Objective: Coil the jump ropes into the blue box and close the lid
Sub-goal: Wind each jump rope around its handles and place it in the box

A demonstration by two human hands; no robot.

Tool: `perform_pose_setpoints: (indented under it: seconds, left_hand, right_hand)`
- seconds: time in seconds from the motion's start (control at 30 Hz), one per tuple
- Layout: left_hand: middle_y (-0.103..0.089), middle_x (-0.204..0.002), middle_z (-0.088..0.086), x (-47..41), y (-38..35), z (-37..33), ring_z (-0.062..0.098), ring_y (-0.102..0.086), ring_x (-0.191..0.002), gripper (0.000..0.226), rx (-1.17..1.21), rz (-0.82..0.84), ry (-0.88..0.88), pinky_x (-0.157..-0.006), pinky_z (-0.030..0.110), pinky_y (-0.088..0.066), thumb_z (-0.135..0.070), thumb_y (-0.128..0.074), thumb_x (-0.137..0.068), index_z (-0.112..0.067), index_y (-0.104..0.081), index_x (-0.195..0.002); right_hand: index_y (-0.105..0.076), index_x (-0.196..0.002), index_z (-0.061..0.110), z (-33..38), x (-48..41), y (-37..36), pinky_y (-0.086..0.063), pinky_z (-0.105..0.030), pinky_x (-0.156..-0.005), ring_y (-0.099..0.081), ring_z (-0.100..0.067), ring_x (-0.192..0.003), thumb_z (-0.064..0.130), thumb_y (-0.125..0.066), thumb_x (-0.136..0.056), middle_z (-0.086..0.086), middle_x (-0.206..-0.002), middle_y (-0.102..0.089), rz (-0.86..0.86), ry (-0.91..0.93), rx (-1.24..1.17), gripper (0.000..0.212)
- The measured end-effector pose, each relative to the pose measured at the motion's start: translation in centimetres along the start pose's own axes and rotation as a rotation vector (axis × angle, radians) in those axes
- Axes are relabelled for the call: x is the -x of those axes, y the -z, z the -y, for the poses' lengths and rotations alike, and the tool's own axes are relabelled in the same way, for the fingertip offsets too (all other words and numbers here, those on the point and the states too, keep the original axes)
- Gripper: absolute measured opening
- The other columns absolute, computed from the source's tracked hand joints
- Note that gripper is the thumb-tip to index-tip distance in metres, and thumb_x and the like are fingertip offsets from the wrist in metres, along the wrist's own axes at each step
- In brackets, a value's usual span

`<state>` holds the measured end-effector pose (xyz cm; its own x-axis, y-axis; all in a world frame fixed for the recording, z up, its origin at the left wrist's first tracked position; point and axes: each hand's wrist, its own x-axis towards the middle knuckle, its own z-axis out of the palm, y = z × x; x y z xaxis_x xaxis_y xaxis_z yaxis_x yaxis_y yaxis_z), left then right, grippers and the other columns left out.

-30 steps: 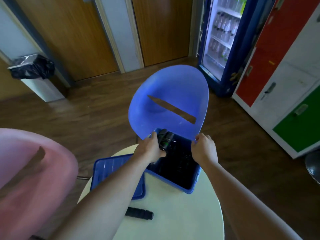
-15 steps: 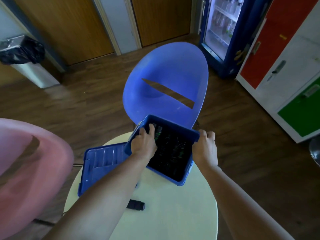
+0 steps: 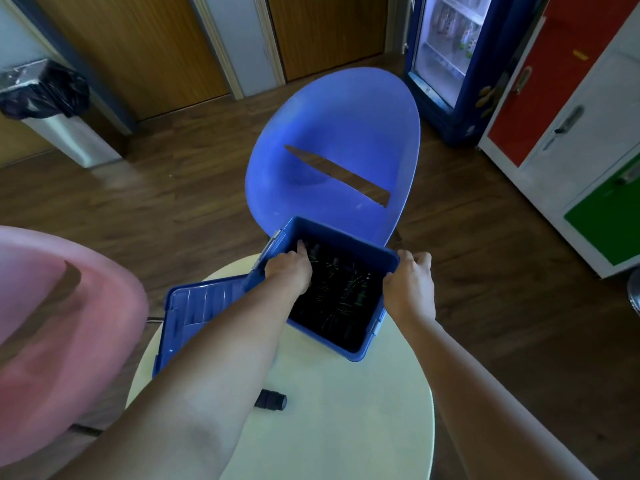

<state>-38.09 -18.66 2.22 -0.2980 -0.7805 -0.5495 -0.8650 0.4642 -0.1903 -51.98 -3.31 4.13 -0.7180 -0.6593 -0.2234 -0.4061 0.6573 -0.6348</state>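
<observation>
The blue box [image 3: 349, 233] stands open at the far edge of the round white table [image 3: 329, 410]. Dark jump ropes [image 3: 341, 292] lie coiled inside it. My left hand [image 3: 289, 271] reaches into the box at its left wall, fingers on the ropes. My right hand [image 3: 408, 282] grips the box's right rim. The blue lid [image 3: 197, 313] lies flat to the left of the box, partly under my left forearm. A black jump rope handle [image 3: 272, 400] lies on the table nearer to me, its left end hidden by my arm.
A blue chair [image 3: 339, 140] stands just beyond the table, a pink chair [image 3: 59, 327] at the left. A lined bin [image 3: 52, 109] is at the far left, a drinks fridge [image 3: 446, 53] and coloured lockers [image 3: 568, 109] at the right.
The box has come toward me from the table's far edge. My left hand moved from the box's back left corner deeper inside. The right hand stayed on the rim.
</observation>
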Motion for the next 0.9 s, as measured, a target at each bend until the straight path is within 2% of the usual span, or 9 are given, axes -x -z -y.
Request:
perform_pose_setpoints:
  seconds: [0.1, 0.2, 0.3, 0.37, 0.5, 0.57, 0.67, 0.8, 0.9]
  left_hand:
    - [-0.044, -0.152, 0.015, -0.3, 0.2, -0.1, 0.037, -0.052, -0.131, 0.097, 0.031, 0.032, -0.018, -0.096, 0.046, -0.047, -0.021, -0.062, -0.097, -0.012, 0.011, -0.160]
    - [-0.044, -0.151, 0.019, 0.2, 0.4, 0.3, 0.039, -0.052, -0.129, 0.106, 0.093, 0.069, -0.029, -0.098, 0.047, -0.048, -0.034, -0.066, -0.095, -0.014, 0.016, -0.159]
    - [-0.053, -0.139, 0.022, 1.1, 0.5, 1.3, 0.039, -0.060, -0.115, 0.116, 0.168, 0.075, -0.048, -0.088, 0.043, -0.051, -0.044, -0.071, -0.090, -0.016, 0.019, -0.158]
    - [-0.054, -0.135, 0.022, 1.8, 0.8, 2.3, 0.038, -0.061, -0.111, 0.115, 0.215, 0.058, -0.079, -0.086, 0.042, -0.051, -0.046, -0.071, -0.089, -0.017, 0.016, -0.159]
    - [-0.038, -0.154, 0.018, 3.1, 1.6, 5.2, 0.038, -0.046, -0.134, 0.096, 0.380, -0.069, -0.178, -0.102, 0.047, -0.045, -0.039, -0.072, -0.089, -0.014, -0.010, -0.159]
    - [-0.044, -0.152, 0.013, 4.2, 2.1, 6.9, 0.036, -0.045, -0.135, 0.082, 0.445, -0.148, -0.202, -0.104, 0.044, -0.042, -0.035, -0.070, -0.091, -0.017, -0.023, -0.156]
    - [-0.055, -0.142, 0.008, 6.2, 2.5, 9.9, 0.033, -0.051, -0.129, 0.062, 0.491, -0.203, -0.192, -0.101, 0.041, -0.045, -0.032, -0.064, -0.093, -0.023, -0.039, -0.149]
    - [-0.063, -0.128, 0.008, 9.8, 1.9, 14.3, 0.029, -0.060, -0.115, 0.048, 0.597, -0.255, -0.165, -0.085, 0.030, -0.044, -0.027, -0.065, -0.095, -0.018, -0.051, -0.140]
    - [-0.066, -0.105, 0.007, 13.0, 0.0, 17.9, 0.027, -0.065, -0.093, 0.040, 0.669, -0.269, -0.139, -0.076, 0.034, -0.046, -0.027, -0.065, -0.096, -0.018, -0.056, -0.134]
  right_hand:
    - [-0.055, -0.125, 0.007, -0.1, -0.2, 0.0, -0.057, -0.041, -0.073, -0.060, -0.030, -0.084, 0.000, -0.049, -0.096, -0.011, -0.124, -0.041, 0.008, 0.007, 0.004, 0.031]
    - [-0.054, -0.127, 0.006, -0.3, -0.2, 0.3, -0.058, -0.042, -0.078, -0.059, -0.030, -0.090, 0.002, -0.051, -0.096, -0.011, -0.125, -0.042, 0.036, 0.009, 0.015, 0.031]
    - [-0.052, -0.132, 0.006, -0.1, 0.3, 1.1, -0.055, -0.042, -0.089, -0.056, -0.032, -0.106, 0.013, -0.054, -0.097, -0.013, -0.128, -0.044, 0.038, 0.044, 0.061, 0.035]
    - [-0.051, -0.132, 0.007, 0.6, 0.8, 1.7, -0.050, -0.042, -0.093, -0.051, -0.032, -0.115, 0.020, -0.053, -0.099, -0.015, -0.130, -0.046, 0.019, 0.090, 0.115, 0.036]
    - [-0.054, -0.133, 0.012, 3.6, 2.5, 2.4, -0.049, -0.045, -0.095, -0.049, -0.035, -0.120, 0.027, -0.052, -0.099, -0.014, -0.132, -0.049, -0.006, 0.213, 0.160, 0.037]
    - [-0.059, -0.127, 0.014, 5.8, 3.5, 2.2, -0.048, -0.045, -0.094, -0.051, -0.035, -0.117, 0.029, -0.052, -0.098, -0.013, -0.128, -0.053, 0.004, 0.271, 0.138, 0.034]
    - [-0.066, -0.111, 0.013, 9.0, 5.6, 1.1, -0.050, -0.043, -0.088, -0.057, -0.036, -0.107, 0.027, -0.053, -0.097, -0.013, -0.114, -0.062, 0.030, 0.393, 0.081, 0.024]
    - [-0.066, -0.098, 0.009, 12.7, 9.4, -1.3, -0.051, -0.042, -0.078, -0.060, -0.033, -0.094, 0.023, -0.053, -0.096, -0.012, -0.103, -0.066, 0.107, 0.503, 0.033, 0.019]
    - [-0.067, -0.094, 0.010, 14.4, 12.6, -3.8, -0.048, -0.036, -0.074, -0.062, -0.028, -0.089, 0.020, -0.056, -0.094, -0.007, -0.097, -0.069, 0.160, 0.552, -0.001, 0.015]
